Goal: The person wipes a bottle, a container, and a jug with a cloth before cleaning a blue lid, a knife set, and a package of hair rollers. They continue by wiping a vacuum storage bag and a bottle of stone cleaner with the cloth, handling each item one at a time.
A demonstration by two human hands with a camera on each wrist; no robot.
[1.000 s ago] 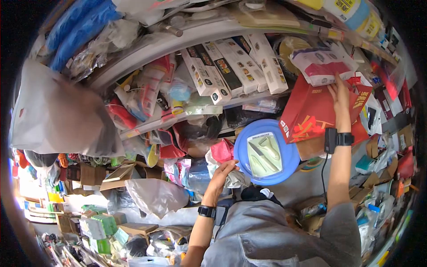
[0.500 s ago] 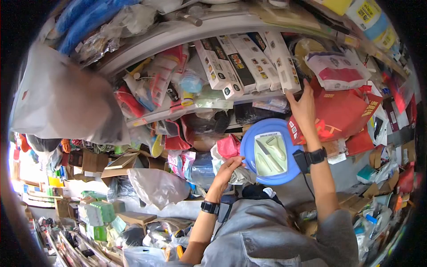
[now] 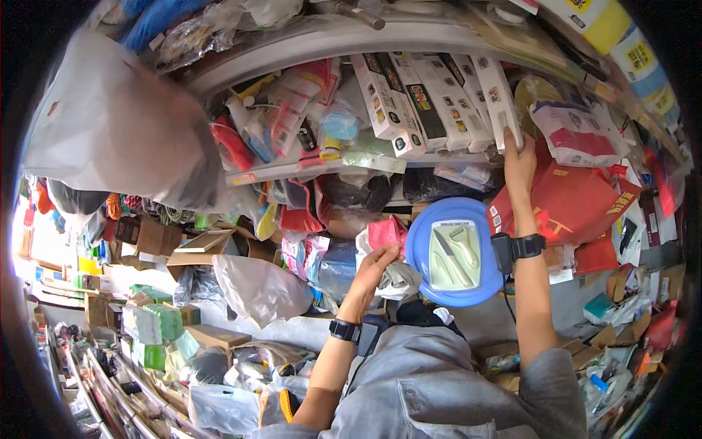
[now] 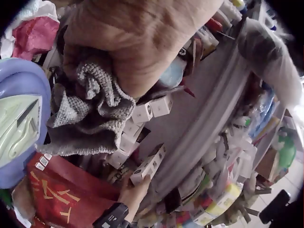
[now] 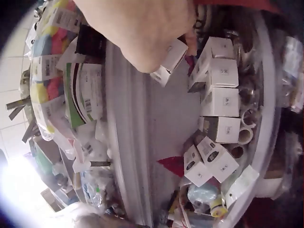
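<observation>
My right hand (image 3: 520,172) grips the near end of a long white printed box (image 3: 497,95), the rightmost of a row on the shelf. The right wrist view shows that box's end (image 5: 173,54) beside the hand. A crumpled grey knit cloth (image 4: 95,114) is held in my left hand (image 4: 137,38), its fingers curled over the cloth's top. In the head view the left hand is just left of a blue round plastic basin (image 3: 418,252). A packaged green-handled knife and peeler set (image 3: 455,256) lies on the basin.
Beside my right forearm is a red gift bag (image 3: 570,205), with a pink-and-white pack (image 3: 578,132) above it. More long boxes (image 3: 387,102) lie on the shelf. A large translucent bag (image 3: 124,124) hangs at left. Yellow-labelled packs (image 3: 607,29) sit on the upper shelf.
My right hand has left the pink-and-white pack, moved left past the red bag, and taken hold of the white box's end. The left hand stays near the basin; the head view has shifted.
</observation>
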